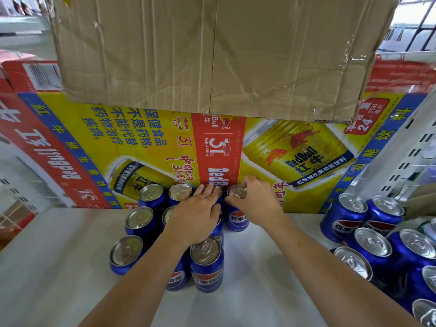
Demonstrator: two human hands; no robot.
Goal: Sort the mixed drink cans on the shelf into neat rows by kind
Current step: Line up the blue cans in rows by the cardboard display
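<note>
Just in front of the Red Bull carton [146, 128], a block of blue cola cans [206, 263] stands upright on the white shelf [59, 267]. The left hand [198, 215] lies spread, fingers straight, over the block's back cans. The right hand [257, 201] grips the top of the end can [237, 219] (right beside the block, against the carton). Loose blue cans [372, 244] cluster near the carton's right end.

The cans [206, 263] are glossy blue metal with bare silvery tops. Far behind, a printed carton [146, 142] looks shiny; the cardboard box [212, 50] above is matt, creased and taped. The shelf [59, 267] is smooth white.
</note>
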